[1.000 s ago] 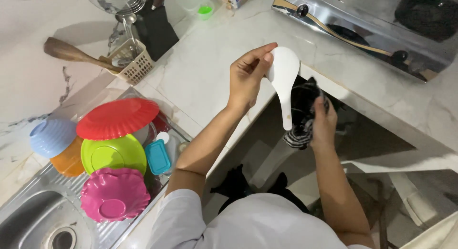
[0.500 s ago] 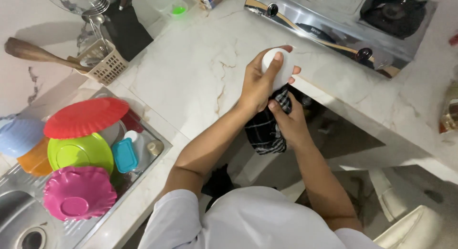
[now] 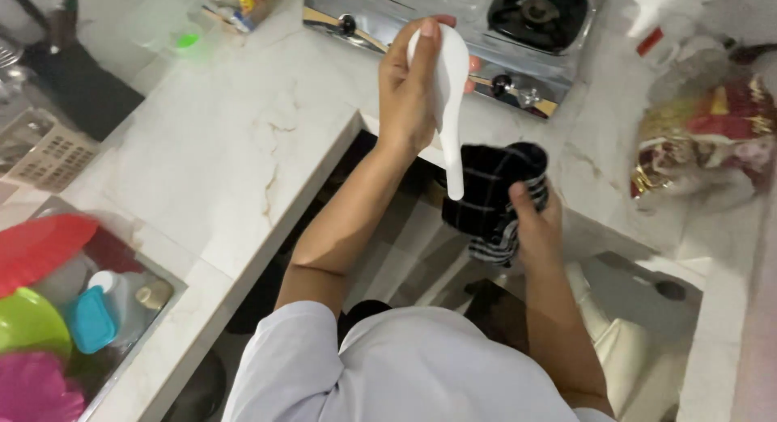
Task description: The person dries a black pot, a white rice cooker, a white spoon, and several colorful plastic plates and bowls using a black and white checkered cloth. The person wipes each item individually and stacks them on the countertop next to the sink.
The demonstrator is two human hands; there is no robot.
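Note:
My left hand [image 3: 410, 90] grips the head of a white plastic rice paddle [image 3: 449, 98], holding it upright with the handle pointing down. My right hand [image 3: 536, 224] is closed on a dark checked cloth [image 3: 490, 195], bunched just below and to the right of the paddle's handle tip. The handle end overlaps the top of the cloth. Both hands hover over the gap in front of the white marble counter [image 3: 218, 163].
A steel gas stove [image 3: 486, 25] sits behind the hands. Colourful plastic plates [image 3: 40, 244] and a blue-capped bottle [image 3: 93, 317] fill the sink at left. A woven basket [image 3: 48, 159] and a shiny red-gold bag [image 3: 704, 139] flank the counter.
The paddle came out of the cloth and now stands free in my left hand. My right hand dropped lower with the cloth. The view shifted right.

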